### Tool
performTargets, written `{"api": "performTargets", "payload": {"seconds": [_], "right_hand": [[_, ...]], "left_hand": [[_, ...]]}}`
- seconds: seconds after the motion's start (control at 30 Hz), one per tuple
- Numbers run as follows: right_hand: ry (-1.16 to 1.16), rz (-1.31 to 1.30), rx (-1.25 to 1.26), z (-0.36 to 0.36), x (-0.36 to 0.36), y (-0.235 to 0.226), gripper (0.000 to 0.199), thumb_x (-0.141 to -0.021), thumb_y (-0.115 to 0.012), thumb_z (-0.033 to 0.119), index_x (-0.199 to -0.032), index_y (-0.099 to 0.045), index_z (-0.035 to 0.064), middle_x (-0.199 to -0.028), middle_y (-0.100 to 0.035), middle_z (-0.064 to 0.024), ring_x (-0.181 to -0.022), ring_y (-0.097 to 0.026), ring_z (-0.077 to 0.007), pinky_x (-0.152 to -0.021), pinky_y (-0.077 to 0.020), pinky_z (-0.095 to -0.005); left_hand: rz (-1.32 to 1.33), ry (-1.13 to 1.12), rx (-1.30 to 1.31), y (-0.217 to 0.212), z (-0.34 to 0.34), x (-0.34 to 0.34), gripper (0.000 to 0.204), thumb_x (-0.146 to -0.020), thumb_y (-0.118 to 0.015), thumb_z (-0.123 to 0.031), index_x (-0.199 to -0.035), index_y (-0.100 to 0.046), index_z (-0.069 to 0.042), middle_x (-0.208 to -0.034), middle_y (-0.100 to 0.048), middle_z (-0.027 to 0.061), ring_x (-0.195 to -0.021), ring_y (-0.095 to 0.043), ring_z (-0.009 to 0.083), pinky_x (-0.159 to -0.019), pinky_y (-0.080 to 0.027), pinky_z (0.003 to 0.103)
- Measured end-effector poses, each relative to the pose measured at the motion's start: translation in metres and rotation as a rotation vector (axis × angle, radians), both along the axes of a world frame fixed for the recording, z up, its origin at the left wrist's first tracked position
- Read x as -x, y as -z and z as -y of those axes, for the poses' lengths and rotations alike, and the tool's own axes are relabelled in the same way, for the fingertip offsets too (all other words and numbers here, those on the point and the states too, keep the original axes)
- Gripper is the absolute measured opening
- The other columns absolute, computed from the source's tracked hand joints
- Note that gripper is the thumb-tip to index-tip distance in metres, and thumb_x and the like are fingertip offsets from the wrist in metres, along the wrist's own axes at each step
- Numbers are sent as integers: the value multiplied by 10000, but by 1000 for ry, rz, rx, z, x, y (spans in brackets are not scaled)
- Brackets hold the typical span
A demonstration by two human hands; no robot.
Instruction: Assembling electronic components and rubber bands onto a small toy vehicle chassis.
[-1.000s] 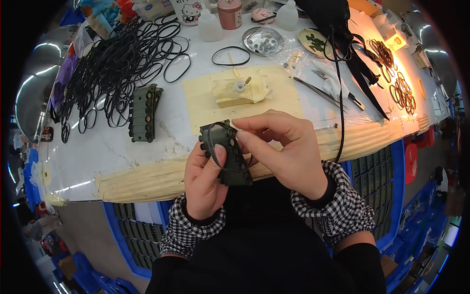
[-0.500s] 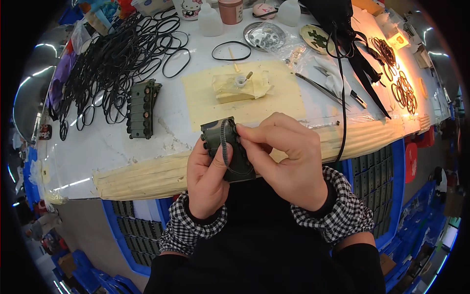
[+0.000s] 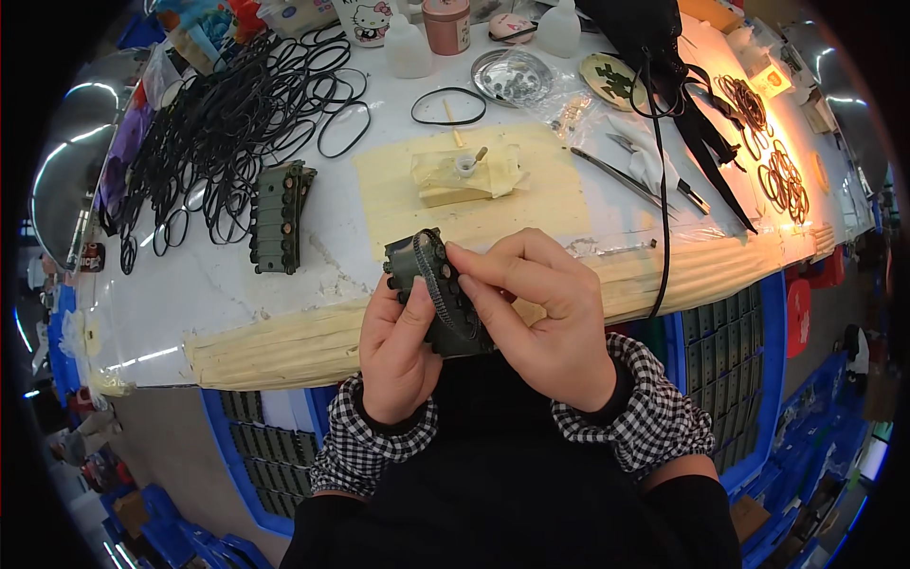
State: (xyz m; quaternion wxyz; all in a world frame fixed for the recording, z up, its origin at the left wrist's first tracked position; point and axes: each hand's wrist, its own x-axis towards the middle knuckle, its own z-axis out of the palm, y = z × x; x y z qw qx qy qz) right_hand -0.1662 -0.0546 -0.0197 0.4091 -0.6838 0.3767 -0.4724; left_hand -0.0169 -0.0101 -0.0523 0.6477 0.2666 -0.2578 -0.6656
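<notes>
My left hand (image 3: 398,351) grips a dark green model tank hull (image 3: 404,256) over the table's front edge, its thumb pressing on a loop of ribbed black track (image 3: 425,264). The track hangs along the hull's side, next to a row of small round wheels. My right hand (image 3: 555,318) is closed at that wheel row, with its index finger and thumb tips against the hull's right edge. Whether those fingertips also pinch the track cannot be made out. A second green hull (image 3: 277,220) with wheels lies on the table to the left.
Black track loops (image 3: 237,123) are heaped at the back left. A taped block (image 3: 464,175) holds a small cup on yellow paper. Tweezers (image 3: 621,177), a metal dish (image 3: 512,76) and white bottles (image 3: 408,47) lie beyond. Blue crates (image 3: 223,441) of green parts stand below the table.
The hull has tilted slightly, showing more of its wheel row. My right hand has shifted a little left along with its fingertips. The track loop now slants further down to the right.
</notes>
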Motion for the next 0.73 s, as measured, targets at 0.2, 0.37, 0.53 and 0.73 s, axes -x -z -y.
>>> {"api": "performTargets", "payload": {"seconds": [0.2, 0.37, 0.53, 0.73], "right_hand": [[45, -176, 255, 7, 6, 0, 328, -771, -718, -33, -1081, -736, 69, -791, -547, -42, -739, -490, -194, -624, -418, -290], [-1, -95, 217, 13, 19, -11, 326, -779, -716, -25, -1096, -714, 54, -830, -562, -67, -780, -520, -227, -648, -437, -299], [441, -677, 511, 47, 80, -12, 212, -810, -682, 7, -1021, -678, 18, -903, -604, -88, -876, -557, -276, -725, -455, -373], [427, -941, 536, 58, 100, 8, 190, -823, -655, 50, -1011, -686, 46, -958, -606, -87, -928, -543, -285, -823, -435, -402]], "left_hand": [[157, 40, 22, 0, 3, -4, 315, -1036, -466, -155, -1316, -476, -11, -1275, -589, 112, -1163, -586, 193, -1004, -469, 346], [201, 131, 23, -1, 2, -10, 413, -1026, -499, -271, -1325, -458, 10, -1211, -612, 122, -1130, -600, 207, -993, -487, 379], [4, 121, -33, -6, 2, -11, 382, -1010, -526, -208, -1309, -482, 26, -1187, -629, 194, -1055, -656, 269, -948, -542, 478], [185, 66, -23, -15, 5, -16, 386, -992, -562, -137, -1329, -480, 30, -1203, -631, 222, -1052, -669, 296, -927, -549, 453]]}}
